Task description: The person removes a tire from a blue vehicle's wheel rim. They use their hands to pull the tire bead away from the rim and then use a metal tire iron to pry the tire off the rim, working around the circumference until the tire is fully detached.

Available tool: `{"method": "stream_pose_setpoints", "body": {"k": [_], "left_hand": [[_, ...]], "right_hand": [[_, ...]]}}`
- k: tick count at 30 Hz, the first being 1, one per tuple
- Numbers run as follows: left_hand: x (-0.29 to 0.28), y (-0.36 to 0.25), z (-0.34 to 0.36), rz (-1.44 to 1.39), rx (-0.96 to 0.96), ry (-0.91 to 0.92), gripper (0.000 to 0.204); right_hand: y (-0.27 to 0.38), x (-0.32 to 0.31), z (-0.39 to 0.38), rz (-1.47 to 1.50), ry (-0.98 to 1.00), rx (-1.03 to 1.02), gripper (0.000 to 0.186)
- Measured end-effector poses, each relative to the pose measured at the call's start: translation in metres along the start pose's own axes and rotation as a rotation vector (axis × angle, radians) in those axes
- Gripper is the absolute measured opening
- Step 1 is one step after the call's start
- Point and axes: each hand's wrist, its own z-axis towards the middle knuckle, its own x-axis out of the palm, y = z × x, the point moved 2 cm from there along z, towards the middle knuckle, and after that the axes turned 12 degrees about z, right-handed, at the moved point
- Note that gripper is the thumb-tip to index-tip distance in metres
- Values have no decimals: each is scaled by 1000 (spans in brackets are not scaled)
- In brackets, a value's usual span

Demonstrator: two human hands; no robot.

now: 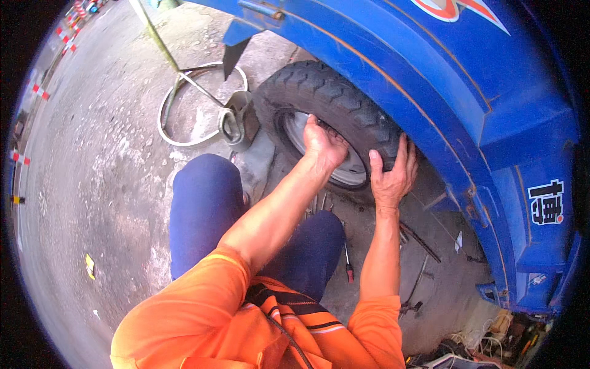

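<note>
A black wheel with chunky tread (322,86) stands upright under the curved blue bodywork of a vehicle (424,92). Its pale metal rim (353,171) is turned towards me. My left hand (326,146) reaches into the rim opening and is closed on the inner edge, with some fingertips hidden there. Lower on the tyre's right side, my right hand (393,177) clasps the tread, thumb apart from the fingers. How the wheel sits on its axle is out of sight.
A pale metal stand with a round base (163,117) is left of the wheel, beside a grey metal container (239,123). A red-handled screwdriver (350,264) and dark rods (419,242) lie on the concrete. Tangled cables (485,335) are at lower right.
</note>
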Motion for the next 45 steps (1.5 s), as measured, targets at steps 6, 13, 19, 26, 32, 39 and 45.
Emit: {"method": "stream_pose_setpoints", "body": {"k": [6,13,19,26,32,39,45], "left_hand": [[17,-26,-20,-26,8,83,73],[29,-13,-10,90,126,244,70],[36,-15,-13,206,-54,153,64],[51,-19,-16,291,-71,29,53],[53,-11,-18,460,-43,15,39],[35,-13,-18,487,15,52,38],[15,-16,-14,761,25,98,63]], "right_hand": [[10,-2,-27,7,11,-22,65],[-16,-5,-48,55,-106,151,68],[-39,9,-18,114,-333,351,53],[-59,23,-5,159,-494,520,51],[-71,24,9,-16,-425,367,44],[-46,23,1,127,-538,495,51],[-33,20,-3,0,-537,550,56]]}}
